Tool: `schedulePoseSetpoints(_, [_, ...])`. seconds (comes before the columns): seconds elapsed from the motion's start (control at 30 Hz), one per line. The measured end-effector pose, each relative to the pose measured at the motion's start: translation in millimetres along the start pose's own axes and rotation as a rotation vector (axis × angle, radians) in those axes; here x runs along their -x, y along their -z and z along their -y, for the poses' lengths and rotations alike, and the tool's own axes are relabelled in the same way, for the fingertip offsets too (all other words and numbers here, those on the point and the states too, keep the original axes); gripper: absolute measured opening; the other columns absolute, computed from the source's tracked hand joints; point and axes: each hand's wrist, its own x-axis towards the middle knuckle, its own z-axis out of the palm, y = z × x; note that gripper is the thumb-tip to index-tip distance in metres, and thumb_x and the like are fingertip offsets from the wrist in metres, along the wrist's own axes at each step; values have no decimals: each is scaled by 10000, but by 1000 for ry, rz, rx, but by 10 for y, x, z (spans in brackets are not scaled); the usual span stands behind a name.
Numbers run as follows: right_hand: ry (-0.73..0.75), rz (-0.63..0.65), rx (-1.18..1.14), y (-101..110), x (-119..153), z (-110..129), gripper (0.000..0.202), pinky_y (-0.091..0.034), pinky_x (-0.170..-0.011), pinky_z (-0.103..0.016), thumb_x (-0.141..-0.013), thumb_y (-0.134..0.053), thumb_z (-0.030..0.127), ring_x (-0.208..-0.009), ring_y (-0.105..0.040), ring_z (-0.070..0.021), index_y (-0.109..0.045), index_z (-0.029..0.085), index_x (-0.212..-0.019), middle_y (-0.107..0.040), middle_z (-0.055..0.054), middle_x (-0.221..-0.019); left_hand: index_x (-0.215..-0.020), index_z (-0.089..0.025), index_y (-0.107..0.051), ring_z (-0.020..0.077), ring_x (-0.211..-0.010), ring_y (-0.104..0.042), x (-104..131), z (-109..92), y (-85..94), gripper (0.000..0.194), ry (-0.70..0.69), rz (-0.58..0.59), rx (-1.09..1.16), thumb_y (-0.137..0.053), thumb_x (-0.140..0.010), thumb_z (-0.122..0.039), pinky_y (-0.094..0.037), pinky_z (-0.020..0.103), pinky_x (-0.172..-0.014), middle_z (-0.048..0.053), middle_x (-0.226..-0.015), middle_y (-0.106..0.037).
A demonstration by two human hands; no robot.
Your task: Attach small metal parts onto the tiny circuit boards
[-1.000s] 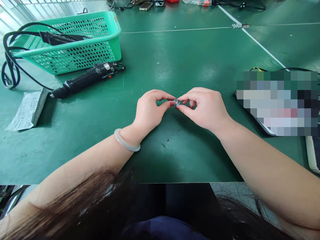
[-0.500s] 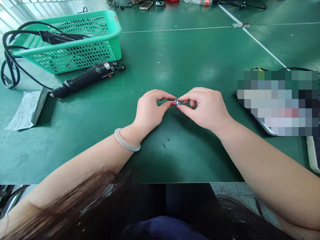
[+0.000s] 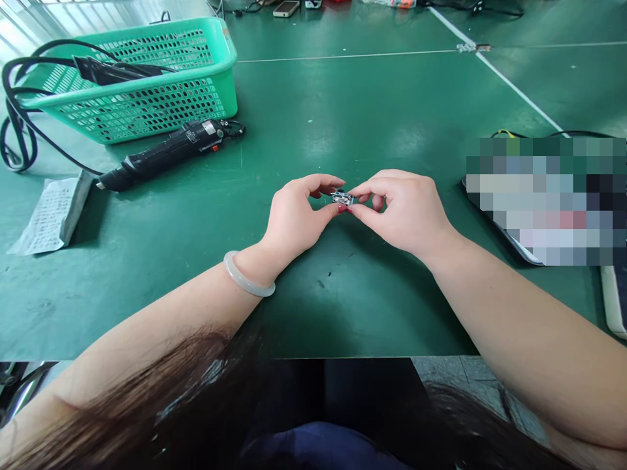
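Note:
A small silvery metal part [image 3: 343,198] with a dark piece on its upper side is between my two hands, above the green table. My right hand [image 3: 404,205] pinches its right end between thumb and fingertips. My left hand [image 3: 296,212], with a pale bangle at the wrist, is curled around its left end. The left thumb touches the part's lower edge, and the left index finger arches just behind it. The part is too small for me to tell its exact kind.
A green perforated basket [image 3: 161,104] holds a black cabled tool. In front of it lies a black electric screwdriver [image 3: 166,156]. A small box with handwritten paper [image 3: 53,212] sits at left. At right is a blurred-out item [image 3: 543,209]; a phone [image 3: 287,8] lies far back.
The metal part has turned and shifted slightly left, showing more of its length. My left index finger has lifted a little off it. My right hand has barely moved.

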Motion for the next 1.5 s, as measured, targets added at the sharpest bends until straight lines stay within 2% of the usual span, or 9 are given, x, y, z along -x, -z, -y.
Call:
schedulePoseSetpoints(0.2, [7,18,-4,5,0,6,111,-412,-579,-315,-826,-686,262,-616,-549,-161,-792,238,-845,-665,-20,-710,-1023,-244,-772,166,-924,-689,6,-6,-2,240,6,3,-17,-745,-792,-182,-529,296,-848,18,-1010,-785])
schedulePoseSetpoints(0.4, [-3,24,8,5,1,9,107,-416,-583,-317,-830,-690,265,-615,-552,-160,-790,229,-844,-667,-23,-720,-918,-256,-790,167,-906,-681,12,-16,2,128,-5,11,-22,-725,-814,-217,-534,305,-853,3,-965,-791])
schedulePoseSetpoints(0.8, [40,17,43,-15,10,-11,121,-423,-602,-328,-818,-677,249,-620,-561,-167,-794,237,-846,-677,-21,-721,-824,-233,-761,158,-854,-669,7,-2,-6,56,44,31,55,-735,-781,-210,-535,306,-830,8,-897,-779])
schedulePoseSetpoints(1.5, [66,62,78,-18,11,-8,129,-432,-620,-335,-830,-661,239,-718,-631,-202,-785,228,-867,-694,-36,-754,-802,-217,-765,158,-850,-674,-7,14,-7,52,101,91,113,-734,-761,-208,-535,313,-834,12,-887,-782])
